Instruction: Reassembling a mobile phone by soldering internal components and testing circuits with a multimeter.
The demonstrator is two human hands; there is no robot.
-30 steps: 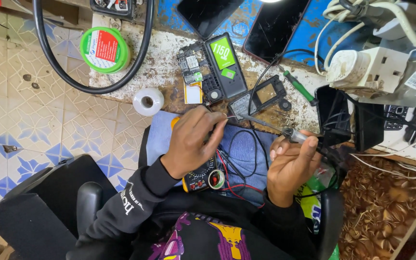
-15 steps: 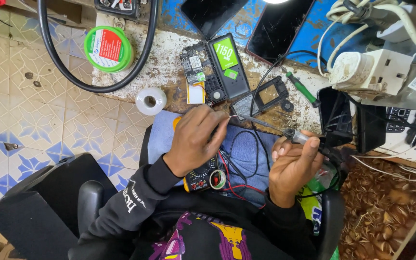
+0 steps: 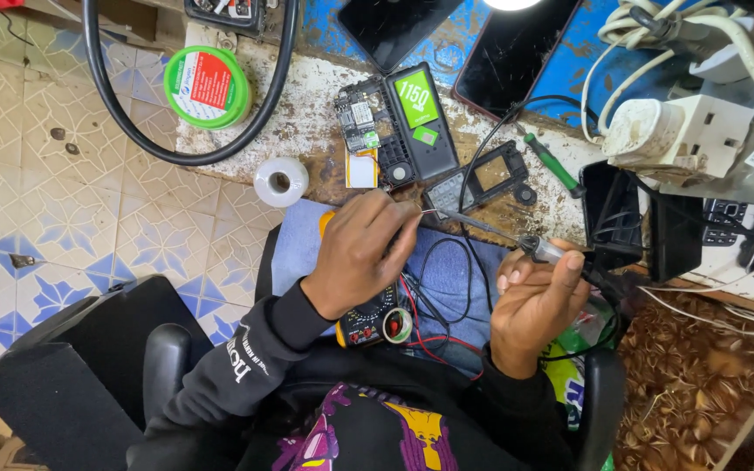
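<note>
Soldering under way, not finished: right hand (image 3: pixel 538 301) pinching soldering iron (image 3: pixel 490 231), tip aimed left toward left hand (image 3: pixel 361 253). Left hand fingers curled, pressed together on something small at tip; what exactly, cannot tell. Opened phone with bare circuit board (image 3: pixel 368 131) and green-labelled battery (image 3: pixel 422 109) lying apart on far bench (image 3: pixel 307 96), not reassembled. Multimeter (image 3: pixel 377 324) on lap, near. Around: white tape roll (image 3: pixel 280 180), green solder tin (image 3: pixel 208 87), screwdriver (image 3: pixel 554 166). Black wires (image 3: pixel 447 279) crossing between hands, liable to snag.
</note>
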